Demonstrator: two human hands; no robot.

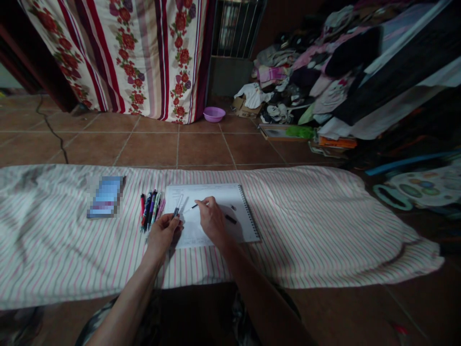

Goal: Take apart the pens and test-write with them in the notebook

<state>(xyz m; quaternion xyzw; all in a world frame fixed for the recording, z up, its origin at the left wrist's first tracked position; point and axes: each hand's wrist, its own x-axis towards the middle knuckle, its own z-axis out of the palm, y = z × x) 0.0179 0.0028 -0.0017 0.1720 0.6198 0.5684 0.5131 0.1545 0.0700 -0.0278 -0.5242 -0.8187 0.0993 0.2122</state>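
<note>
My left hand [166, 228] is closed on a pen barrel [177, 207], clear at the upper end and dark near my fingers. In my right hand [212, 220], thumb and fingers pinch a thin pen refill [193, 207], dark near the fingers and pale toward its tip. The tip points at the barrel, and I cannot tell whether they touch. Both hands are over a spiral notebook [223, 193] with a white page. On the page, right of my right hand, lie a black pen cap [231, 219] and a small dark piece [234, 208].
Several pens [148, 211] lie side by side left of the notebook. Farther left is a phone [106, 196] with a blurred screen. A striped cloth [306, 221] covers the low surface. Beyond are a purple basin [214, 114], a floral curtain [151, 62] and heaped clothes [298, 72].
</note>
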